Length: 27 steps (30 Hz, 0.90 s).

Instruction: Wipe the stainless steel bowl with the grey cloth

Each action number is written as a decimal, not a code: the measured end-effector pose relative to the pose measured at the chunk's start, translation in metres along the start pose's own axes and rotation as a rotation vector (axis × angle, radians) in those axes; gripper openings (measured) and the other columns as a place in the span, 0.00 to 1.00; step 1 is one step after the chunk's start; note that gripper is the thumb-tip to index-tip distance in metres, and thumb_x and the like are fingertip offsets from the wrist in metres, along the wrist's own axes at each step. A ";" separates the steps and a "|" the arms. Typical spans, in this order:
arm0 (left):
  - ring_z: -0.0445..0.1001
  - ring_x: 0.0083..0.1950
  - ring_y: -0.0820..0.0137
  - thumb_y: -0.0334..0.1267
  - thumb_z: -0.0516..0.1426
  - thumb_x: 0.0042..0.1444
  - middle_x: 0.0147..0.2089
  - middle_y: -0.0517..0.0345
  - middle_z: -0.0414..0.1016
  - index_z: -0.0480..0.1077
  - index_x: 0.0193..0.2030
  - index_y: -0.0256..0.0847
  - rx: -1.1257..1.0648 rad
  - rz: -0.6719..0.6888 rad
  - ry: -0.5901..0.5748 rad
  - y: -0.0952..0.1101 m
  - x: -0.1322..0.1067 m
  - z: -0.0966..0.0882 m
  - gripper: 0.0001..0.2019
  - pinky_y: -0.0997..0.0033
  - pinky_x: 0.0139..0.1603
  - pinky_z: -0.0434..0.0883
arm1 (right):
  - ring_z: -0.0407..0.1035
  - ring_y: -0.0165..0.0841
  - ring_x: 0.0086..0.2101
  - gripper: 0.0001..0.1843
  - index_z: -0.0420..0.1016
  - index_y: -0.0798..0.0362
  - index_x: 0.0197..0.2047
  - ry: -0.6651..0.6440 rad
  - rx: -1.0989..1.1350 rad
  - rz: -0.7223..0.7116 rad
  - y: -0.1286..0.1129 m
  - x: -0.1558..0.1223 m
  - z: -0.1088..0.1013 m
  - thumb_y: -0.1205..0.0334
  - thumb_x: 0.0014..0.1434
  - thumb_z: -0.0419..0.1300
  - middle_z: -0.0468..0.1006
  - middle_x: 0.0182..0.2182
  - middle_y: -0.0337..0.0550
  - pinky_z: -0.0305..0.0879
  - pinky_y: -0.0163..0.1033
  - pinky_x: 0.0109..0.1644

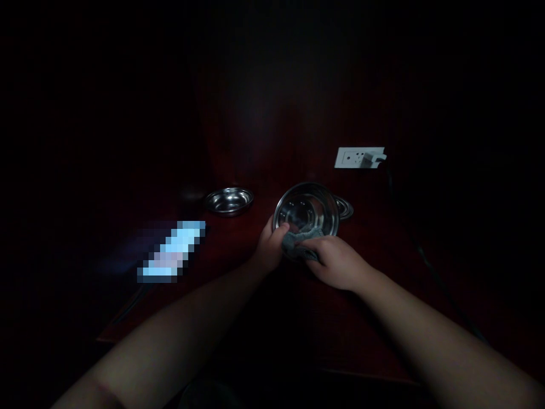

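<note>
A shiny metal bowl (304,207) is tilted up with its open side facing me. My left hand (271,244) grips the bowl's left rim, thumb over the edge. My right hand (334,258) is closed on a grey-green cloth (293,244), which lies against the bowl's near rim. Part of the cloth hangs below the rim. Behind the bowl on the right, a second metal dish (344,208) is partly hidden. Another shallow metal bowl (230,201) sits upright on the dark red table (238,250), to the left and farther back.
A lit, blurred-out screen (172,253) lies at the left, with a dark cable at its near end. A white wall socket (351,158) holds a plug (374,157); a cable (426,261) runs down the right side. The surroundings are very dark.
</note>
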<state>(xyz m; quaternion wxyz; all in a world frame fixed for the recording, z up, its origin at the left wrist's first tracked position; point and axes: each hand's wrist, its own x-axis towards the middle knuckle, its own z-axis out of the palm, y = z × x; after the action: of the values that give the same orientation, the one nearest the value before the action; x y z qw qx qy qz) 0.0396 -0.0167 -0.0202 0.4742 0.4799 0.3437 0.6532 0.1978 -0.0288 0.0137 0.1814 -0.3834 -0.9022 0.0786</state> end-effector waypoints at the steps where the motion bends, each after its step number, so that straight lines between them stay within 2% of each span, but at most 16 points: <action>1: 0.72 0.35 0.67 0.40 0.56 0.49 0.34 0.55 0.75 0.69 0.41 0.36 -0.002 -0.012 0.015 0.000 0.000 0.000 0.13 0.68 0.39 0.67 | 0.71 0.33 0.33 0.09 0.73 0.52 0.32 -0.010 0.029 -0.049 0.000 -0.001 0.000 0.69 0.51 0.53 0.77 0.30 0.42 0.63 0.37 0.38; 4: 0.72 0.35 0.67 0.41 0.56 0.48 0.35 0.54 0.75 0.70 0.42 0.36 -0.001 -0.047 0.045 -0.001 0.000 -0.001 0.15 0.68 0.38 0.68 | 0.71 0.33 0.33 0.12 0.74 0.53 0.36 -0.018 0.099 -0.152 -0.002 -0.002 -0.002 0.72 0.50 0.53 0.78 0.31 0.42 0.64 0.37 0.38; 7: 0.73 0.37 0.66 0.41 0.57 0.48 0.38 0.54 0.76 0.70 0.44 0.36 -0.024 -0.051 0.027 -0.002 0.000 -0.002 0.17 0.68 0.39 0.68 | 0.72 0.34 0.35 0.14 0.74 0.53 0.38 -0.003 0.161 -0.210 -0.002 -0.002 -0.002 0.73 0.50 0.52 0.78 0.33 0.42 0.66 0.38 0.40; 10: 0.73 0.39 0.66 0.41 0.58 0.48 0.38 0.54 0.76 0.71 0.43 0.37 -0.047 -0.040 0.047 -0.002 0.000 -0.001 0.16 0.69 0.41 0.68 | 0.71 0.35 0.46 0.20 0.73 0.53 0.46 0.055 0.239 -0.268 -0.001 -0.002 0.003 0.74 0.51 0.50 0.77 0.45 0.45 0.66 0.41 0.50; 14: 0.74 0.41 0.65 0.40 0.57 0.48 0.39 0.54 0.76 0.71 0.42 0.36 -0.080 -0.067 0.029 -0.002 -0.001 0.002 0.15 0.68 0.43 0.69 | 0.61 0.35 0.57 0.29 0.66 0.55 0.56 0.132 0.244 -0.305 0.001 -0.002 0.012 0.76 0.50 0.50 0.67 0.57 0.49 0.57 0.46 0.61; 16: 0.74 0.41 0.65 0.40 0.57 0.49 0.39 0.53 0.76 0.70 0.42 0.36 -0.100 -0.080 0.008 -0.003 -0.002 0.003 0.14 0.67 0.43 0.69 | 0.60 0.35 0.58 0.30 0.65 0.54 0.57 0.151 0.217 -0.275 0.002 -0.002 0.014 0.76 0.50 0.50 0.66 0.58 0.48 0.55 0.47 0.62; 19: 0.74 0.40 0.64 0.41 0.57 0.49 0.37 0.53 0.77 0.71 0.40 0.36 -0.100 -0.083 0.023 -0.003 -0.002 0.004 0.14 0.67 0.43 0.69 | 0.62 0.36 0.57 0.28 0.67 0.53 0.57 0.180 0.155 -0.147 0.002 -0.001 0.014 0.74 0.52 0.51 0.68 0.57 0.45 0.55 0.47 0.63; 24: 0.74 0.42 0.63 0.41 0.58 0.47 0.40 0.53 0.77 0.71 0.41 0.36 -0.092 -0.092 0.068 -0.001 0.000 0.002 0.15 0.66 0.44 0.69 | 0.67 0.42 0.52 0.21 0.71 0.54 0.53 0.210 0.007 0.126 0.006 0.003 0.010 0.67 0.57 0.52 0.71 0.54 0.47 0.64 0.49 0.57; 27: 0.74 0.43 0.63 0.41 0.58 0.46 0.43 0.52 0.77 0.71 0.42 0.36 -0.093 -0.081 0.097 -0.001 0.001 0.001 0.16 0.66 0.44 0.69 | 0.68 0.41 0.52 0.20 0.72 0.53 0.52 0.194 0.011 0.115 0.008 0.003 0.009 0.68 0.57 0.52 0.71 0.54 0.47 0.64 0.47 0.56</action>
<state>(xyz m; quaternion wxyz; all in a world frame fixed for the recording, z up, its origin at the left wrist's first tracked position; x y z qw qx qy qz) 0.0407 -0.0152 -0.0208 0.5049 0.4110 0.3547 0.6711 0.1977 -0.0212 0.0037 0.2654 -0.4391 -0.8565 0.0562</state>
